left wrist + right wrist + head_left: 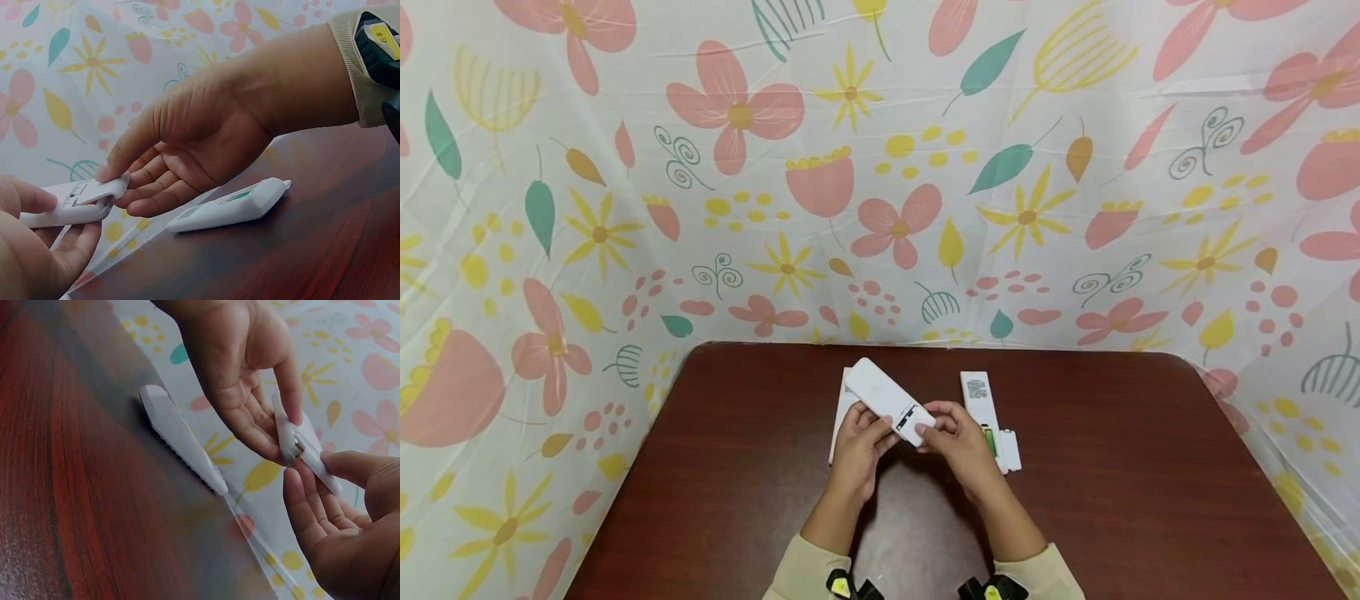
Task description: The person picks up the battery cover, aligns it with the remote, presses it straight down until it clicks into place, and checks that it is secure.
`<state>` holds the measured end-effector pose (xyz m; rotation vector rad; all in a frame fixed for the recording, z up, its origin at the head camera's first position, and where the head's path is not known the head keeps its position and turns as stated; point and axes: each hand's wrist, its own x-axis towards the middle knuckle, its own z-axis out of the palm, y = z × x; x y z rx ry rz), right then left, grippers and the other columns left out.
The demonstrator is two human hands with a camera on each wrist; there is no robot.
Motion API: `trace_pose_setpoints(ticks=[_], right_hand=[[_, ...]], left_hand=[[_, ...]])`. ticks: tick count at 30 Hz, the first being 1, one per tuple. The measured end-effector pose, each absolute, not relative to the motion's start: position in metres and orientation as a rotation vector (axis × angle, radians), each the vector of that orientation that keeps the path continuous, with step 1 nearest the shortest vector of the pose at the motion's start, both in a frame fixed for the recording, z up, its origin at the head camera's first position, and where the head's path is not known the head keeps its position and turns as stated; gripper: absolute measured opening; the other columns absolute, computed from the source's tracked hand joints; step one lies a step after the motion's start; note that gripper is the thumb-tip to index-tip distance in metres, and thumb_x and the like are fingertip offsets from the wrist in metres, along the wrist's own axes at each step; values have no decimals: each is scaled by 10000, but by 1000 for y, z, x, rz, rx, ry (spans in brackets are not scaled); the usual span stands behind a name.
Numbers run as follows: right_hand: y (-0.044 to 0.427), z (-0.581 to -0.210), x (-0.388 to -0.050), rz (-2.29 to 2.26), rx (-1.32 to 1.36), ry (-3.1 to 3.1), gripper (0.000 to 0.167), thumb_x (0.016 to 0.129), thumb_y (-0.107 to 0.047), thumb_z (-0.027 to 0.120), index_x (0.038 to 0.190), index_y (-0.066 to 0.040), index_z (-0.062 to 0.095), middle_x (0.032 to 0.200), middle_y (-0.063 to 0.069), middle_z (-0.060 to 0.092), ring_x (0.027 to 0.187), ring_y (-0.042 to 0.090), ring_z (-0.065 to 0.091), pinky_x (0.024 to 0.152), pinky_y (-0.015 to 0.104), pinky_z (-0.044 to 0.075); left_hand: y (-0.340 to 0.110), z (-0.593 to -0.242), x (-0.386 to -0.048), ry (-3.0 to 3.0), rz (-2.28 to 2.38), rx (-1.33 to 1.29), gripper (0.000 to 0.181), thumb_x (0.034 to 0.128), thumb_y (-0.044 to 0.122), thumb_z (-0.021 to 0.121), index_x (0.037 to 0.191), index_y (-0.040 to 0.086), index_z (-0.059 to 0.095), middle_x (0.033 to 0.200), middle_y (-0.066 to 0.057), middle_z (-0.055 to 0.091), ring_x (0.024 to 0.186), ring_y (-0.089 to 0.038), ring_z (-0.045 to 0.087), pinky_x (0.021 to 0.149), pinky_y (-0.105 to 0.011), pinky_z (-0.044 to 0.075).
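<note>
My left hand (856,450) grips a white remote control (880,390) above the table, its back facing up and its battery bay partly uncovered. At the bay end, my right hand (964,450) pinches the battery cover (106,190), thumb on top; in the left wrist view the cover sits slightly raised from the remote's body. Whether batteries lie inside cannot be made out. Beyond my right hand, a second white remote (977,398) lies back up with a green battery (989,440) showing. Its loose cover (1012,450) is beside it.
A third white object (178,434), remote-like, lies on the table left of my left hand, partly hidden in the head view. The dark reddish-brown table (715,475) ends at the back against a flower-patterned cloth (895,167).
</note>
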<state>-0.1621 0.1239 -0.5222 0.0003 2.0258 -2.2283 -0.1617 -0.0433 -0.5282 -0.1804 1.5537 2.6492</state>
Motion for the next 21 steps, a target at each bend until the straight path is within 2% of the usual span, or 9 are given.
trace_pose_setpoints(ticks=[11,21], right_hand=[[124,-524,-163,-2209,69,2008,417,911,-30,708,1290,21,542,970,124,637,785,178,677,740,349,624],[126,-526,-163,-2205,41,2002,423,925,-63,708,1299,21,529,956,111,639,783,181,683,736,330,620]], left_hand=[[-43,-527,-161,1543,2643,-163,414,944,-33,584,1331,-17,438,1135,-70,618,969,-151,649,850,-318,570],[-42,-528,-161,1533,2630,-163,402,935,-36,594,1309,-4,449,1114,-51,622,962,-146,651,840,-324,572]])
